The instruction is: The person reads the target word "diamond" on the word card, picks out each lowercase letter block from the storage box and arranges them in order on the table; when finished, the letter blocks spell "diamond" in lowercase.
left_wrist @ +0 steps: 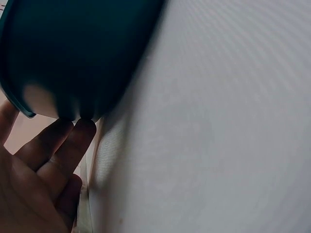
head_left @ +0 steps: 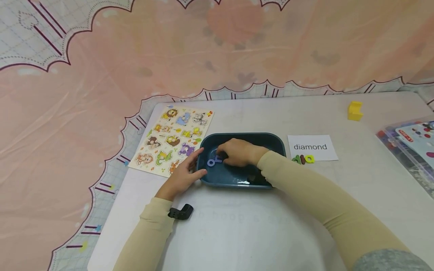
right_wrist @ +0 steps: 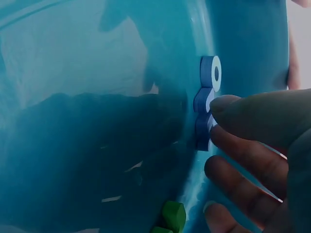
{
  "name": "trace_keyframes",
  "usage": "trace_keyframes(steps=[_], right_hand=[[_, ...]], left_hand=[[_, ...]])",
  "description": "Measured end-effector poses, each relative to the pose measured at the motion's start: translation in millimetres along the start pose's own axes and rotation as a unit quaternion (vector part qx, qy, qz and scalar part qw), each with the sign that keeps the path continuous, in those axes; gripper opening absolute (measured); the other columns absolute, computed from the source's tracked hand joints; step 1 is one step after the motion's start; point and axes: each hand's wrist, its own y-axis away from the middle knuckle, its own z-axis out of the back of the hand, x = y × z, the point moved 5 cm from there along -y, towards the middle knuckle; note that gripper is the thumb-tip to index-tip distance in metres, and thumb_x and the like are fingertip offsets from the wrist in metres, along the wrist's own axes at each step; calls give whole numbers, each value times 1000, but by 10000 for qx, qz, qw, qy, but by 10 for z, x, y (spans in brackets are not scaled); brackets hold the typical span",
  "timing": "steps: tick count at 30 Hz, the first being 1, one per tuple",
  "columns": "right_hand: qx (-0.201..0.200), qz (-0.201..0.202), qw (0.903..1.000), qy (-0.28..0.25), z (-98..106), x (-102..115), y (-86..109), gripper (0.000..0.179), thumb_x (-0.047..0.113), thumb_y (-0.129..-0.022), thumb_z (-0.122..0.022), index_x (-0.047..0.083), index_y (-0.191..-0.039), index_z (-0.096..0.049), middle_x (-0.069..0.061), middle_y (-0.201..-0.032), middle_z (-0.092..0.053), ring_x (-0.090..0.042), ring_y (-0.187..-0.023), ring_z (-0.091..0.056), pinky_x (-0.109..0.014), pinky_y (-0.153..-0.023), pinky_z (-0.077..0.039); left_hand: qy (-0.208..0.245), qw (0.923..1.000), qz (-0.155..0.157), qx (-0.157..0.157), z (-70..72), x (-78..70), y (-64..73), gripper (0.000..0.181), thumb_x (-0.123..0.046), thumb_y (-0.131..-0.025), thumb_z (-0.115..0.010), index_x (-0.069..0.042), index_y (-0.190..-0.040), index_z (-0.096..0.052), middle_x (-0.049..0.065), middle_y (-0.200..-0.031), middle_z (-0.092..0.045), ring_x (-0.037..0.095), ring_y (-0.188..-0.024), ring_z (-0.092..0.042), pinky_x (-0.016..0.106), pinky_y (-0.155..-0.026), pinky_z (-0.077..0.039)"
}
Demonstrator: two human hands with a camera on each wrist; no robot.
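A dark teal tray stands on the white table. My left hand touches its left end, thumb by the near corner; in the left wrist view the fingertips rest against the outer wall. My right hand reaches down inside the tray. In the right wrist view its thumb is at a purple letter piece, with the index fingertip close beside. A purple letter o lies at the end of that row. Green pieces lie farther along the tray wall.
Right of the tray is a card reading "diamond", with a green, a brown and a yellow letter at its lower edge. An animal sticker sheet lies left. A yellow block and a clear case are at right.
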Motion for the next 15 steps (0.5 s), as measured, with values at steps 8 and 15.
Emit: trace_keyframes(steps=[8,15], right_hand=[[36,78,9999,109,-4,20,-14,41,18,-97,-66,8,-137,-61,-10,-134,-62,-24,-123,-57,-42,-108,-41],[20,4,9997,252,-11,19,-12,41,18,-97,-66,9,-137,-62,-11,-135,-61,-26,-127,-53,-43,-110,-38]], left_hand=[[-23,10000,-60,-17,8,-1,3,75,-26,-94,-70,-23,-158,-32,19,-155,-38,38,-141,-37,55,-114,-28],[-33,10000,71,-25,3,17,7,74,-27,-94,-70,-26,-158,-32,18,-155,-38,38,-142,-37,57,-113,-28]])
